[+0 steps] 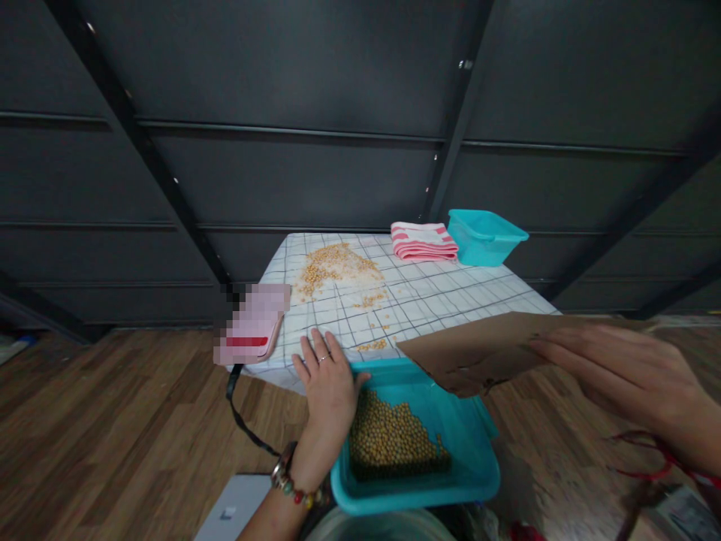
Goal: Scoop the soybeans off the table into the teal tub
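My left hand point(330, 379) lies with fingers spread on the near edge of the checked tablecloth point(444, 289), its thumb by the rim of a teal plastic tub point(417, 496). Inside the tub is a heap of soybeans point(394, 432). My right hand point(625, 376) grips a bent piece of brown cardboard point(478, 349), whose tip hangs over the tub's far right corner. A few soybeans point(372, 346) lie on the cloth just beyond the tub. Farther back, a pile of soybeans mixed with small white grains point(341, 267) is spread on the table.
A folded pink-and-white towel point(423, 242) and a second teal tub point(487, 237) stand at the back right. A pink case point(256, 323), partly pixelated, lies at the left edge, a black strap point(242, 421) hanging from it. Dark panels rise behind the table.
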A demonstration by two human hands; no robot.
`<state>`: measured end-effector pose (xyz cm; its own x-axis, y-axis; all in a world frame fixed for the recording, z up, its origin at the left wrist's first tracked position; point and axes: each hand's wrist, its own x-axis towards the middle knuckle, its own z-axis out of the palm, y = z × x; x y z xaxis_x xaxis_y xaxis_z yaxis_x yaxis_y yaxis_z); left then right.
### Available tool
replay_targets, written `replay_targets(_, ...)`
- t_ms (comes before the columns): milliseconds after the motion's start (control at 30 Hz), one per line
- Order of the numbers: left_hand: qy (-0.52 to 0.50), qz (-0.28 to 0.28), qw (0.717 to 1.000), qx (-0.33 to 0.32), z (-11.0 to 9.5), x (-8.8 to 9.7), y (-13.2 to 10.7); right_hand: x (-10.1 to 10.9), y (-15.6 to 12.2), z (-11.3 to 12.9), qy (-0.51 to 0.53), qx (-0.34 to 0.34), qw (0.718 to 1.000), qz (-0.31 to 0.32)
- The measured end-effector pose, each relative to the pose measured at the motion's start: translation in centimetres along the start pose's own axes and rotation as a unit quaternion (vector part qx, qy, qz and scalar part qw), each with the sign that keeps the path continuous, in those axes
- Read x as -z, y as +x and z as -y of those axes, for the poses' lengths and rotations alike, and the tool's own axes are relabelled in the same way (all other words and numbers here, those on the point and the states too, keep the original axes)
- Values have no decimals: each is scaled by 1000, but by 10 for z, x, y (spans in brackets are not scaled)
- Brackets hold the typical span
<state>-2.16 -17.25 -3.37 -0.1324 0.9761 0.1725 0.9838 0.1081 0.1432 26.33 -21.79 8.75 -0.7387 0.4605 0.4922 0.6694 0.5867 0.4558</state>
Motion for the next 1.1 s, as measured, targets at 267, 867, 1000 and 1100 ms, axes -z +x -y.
replay_targets(267, -12, -43, 999, -16, 4, -9, -1, -6, 7, 0, 11, 61, 998, -22)
replay_targets(867, 6, -49, 999, -20, 4, -9, -2, -61, 30, -20, -68, 30, 994, -78)
replay_targets(1000, 12, -64, 998, -27, 5, -11, -3, -66, 40, -16, -43, 41, 996, -66)
replay_targets(1100, 14, -63, 998, -26, 5, -13, -3, -66, 38, -15, -31, 36, 997, -68)
